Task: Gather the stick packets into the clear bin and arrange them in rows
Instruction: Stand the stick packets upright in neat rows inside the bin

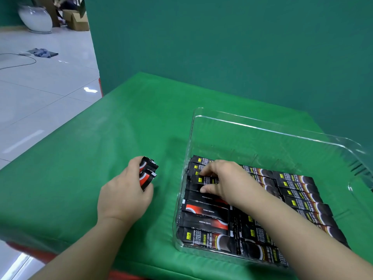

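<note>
Black stick packets (pixel 203 214) lie flat in rows, seemingly three, filling the clear bin's (pixel 262 126) floor.

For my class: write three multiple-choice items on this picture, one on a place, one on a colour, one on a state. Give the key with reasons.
1. Where is the right hand?
A. Inside the bin
B. On the floor
C. Beside the bin

2. What colour is the cloth?
A. Red
B. Green
C. White

3. What is the left hand doing?
A. Lying flat
B. Pointing
C. Gripping packets

Key: 1 A, its fingers pinch a packet among the rows in the bin. 2 B, the table covering is green. 3 C, its fingers curl round a small bundle.
</note>
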The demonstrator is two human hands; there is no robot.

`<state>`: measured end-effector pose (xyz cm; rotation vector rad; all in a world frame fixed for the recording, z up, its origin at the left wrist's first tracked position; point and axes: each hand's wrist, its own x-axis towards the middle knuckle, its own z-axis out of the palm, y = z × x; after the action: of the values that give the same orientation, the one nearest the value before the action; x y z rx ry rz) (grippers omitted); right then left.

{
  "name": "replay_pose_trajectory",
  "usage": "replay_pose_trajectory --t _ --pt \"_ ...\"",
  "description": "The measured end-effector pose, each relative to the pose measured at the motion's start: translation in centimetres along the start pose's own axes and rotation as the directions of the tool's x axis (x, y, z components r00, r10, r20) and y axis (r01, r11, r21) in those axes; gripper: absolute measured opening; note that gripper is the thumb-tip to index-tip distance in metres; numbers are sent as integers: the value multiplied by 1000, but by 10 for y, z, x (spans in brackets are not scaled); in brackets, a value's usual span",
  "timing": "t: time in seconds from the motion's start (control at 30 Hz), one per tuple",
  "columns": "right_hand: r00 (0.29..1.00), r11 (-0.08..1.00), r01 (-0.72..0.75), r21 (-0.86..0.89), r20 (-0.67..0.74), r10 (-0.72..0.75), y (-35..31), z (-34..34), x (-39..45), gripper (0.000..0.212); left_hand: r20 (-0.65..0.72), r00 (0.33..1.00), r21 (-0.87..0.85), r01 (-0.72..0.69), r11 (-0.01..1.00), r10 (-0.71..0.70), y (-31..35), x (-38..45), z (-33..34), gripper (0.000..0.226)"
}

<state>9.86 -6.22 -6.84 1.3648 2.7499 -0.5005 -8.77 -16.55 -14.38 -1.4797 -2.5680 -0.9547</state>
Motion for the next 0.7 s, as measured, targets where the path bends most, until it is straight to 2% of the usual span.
replay_pose_trajectory --t 0.13,0.23,0.33,0.57,0.7 --pt "999 999 32 -43 -15 -32 1 2 1 55 -2 1000 -4 -1 1000 1 0 0 0 48" --pt "996 998 -1 -60 -85 -4 12 -2 0 45 -5 1000 -2 -4 1000 4 -1 0 1 48" --pt "995 994 -21 -108 -97 11 20 1 0 36 -10 1000 -6 -4 1000 4 -1 0 1 48" --pt "993 989 41 -143 -101 -56 20 10 3 38 -27 1000 -12 -1 1000 1 -1 0 1 48" --pt "988 993 61 -106 -135 -75 22 10 2 33 -26 1000 -6 1 1000 -1 -2 0 1 47"
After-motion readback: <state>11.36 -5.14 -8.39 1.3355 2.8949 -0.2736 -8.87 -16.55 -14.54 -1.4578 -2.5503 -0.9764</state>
